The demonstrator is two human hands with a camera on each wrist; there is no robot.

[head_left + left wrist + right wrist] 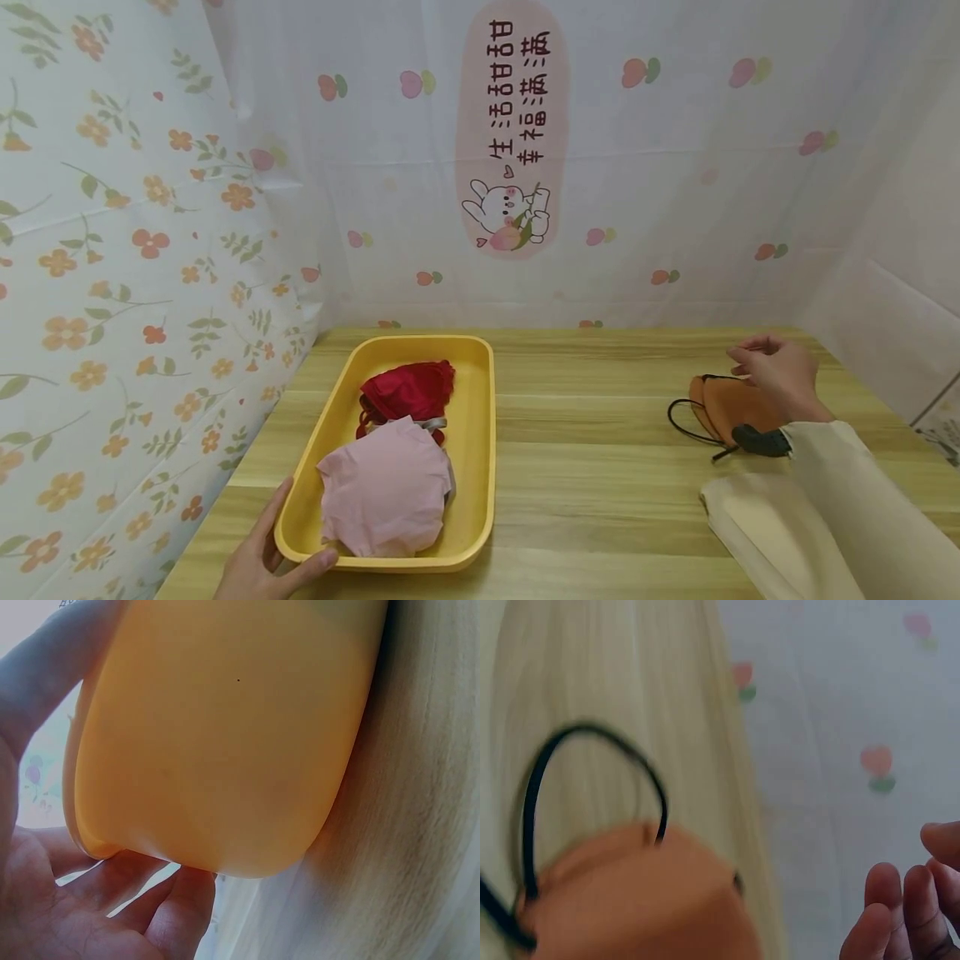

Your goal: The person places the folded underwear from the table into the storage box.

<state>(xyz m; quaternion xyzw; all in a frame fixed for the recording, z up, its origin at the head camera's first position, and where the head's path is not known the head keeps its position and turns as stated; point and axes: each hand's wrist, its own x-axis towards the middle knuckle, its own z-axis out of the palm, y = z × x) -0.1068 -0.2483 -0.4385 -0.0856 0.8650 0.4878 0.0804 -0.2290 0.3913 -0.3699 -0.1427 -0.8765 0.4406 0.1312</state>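
My left hand (pixel 258 554) holds the near left corner of a yellow plastic tray (pixel 486 467), its thumb on the front and its fingers along the left side. Inside the tray lie a pink folded cloth (pixel 386 492) and, behind it, a shiny red fabric piece (pixel 408 392) with straps. On the right, my right hand (pixel 783 375) hovers just above an orange item (pixel 738 408) with a black cord loop (pixel 592 727). Its fingertips (pixel 885 885) hold nothing in the right wrist view. A dark piece (pixel 757 440) lies by the orange item, partly hidden by my sleeve.
A pale beige cloth (pixel 750 500) lies near my right forearm. Under everything is a wood-grain table (pixel 585 450). A printed white curtain (pixel 675 183) hangs behind it, and a flowered one (pixel 135 292) runs along the left side.
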